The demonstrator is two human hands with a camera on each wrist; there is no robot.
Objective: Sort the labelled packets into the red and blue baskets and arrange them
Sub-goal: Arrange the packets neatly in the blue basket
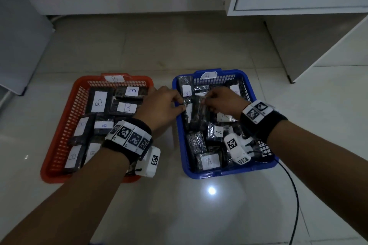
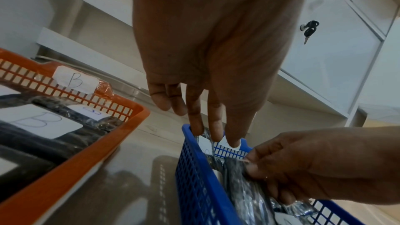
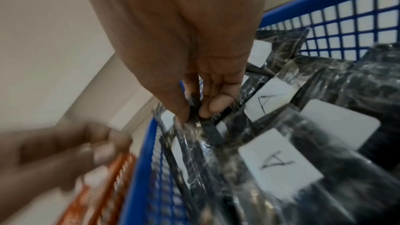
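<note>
- Both hands met over the left rear part of the blue basket (image 1: pixel 201 174), which stood on the floor to the right of the red basket (image 1: pixel 59 135).
- The right hand (image 1: pixel 223 100) pinched the top edge of a black wrapped packet (image 1: pixel 196 114) standing on edge between finger and thumb.
- The left hand (image 1: pixel 159 105) pinched the same packet's wrap at the basket's left wall, fingers curled.
- Just behind it stood a packet labelled B (image 1: pixel 186 90) in the blue basket.
- Two baskets were there, one tagged B, one tagged A.
- About eight B-labelled packets lay in the red basket; at least four A labels showed in the blue one, others hidden.
</note>
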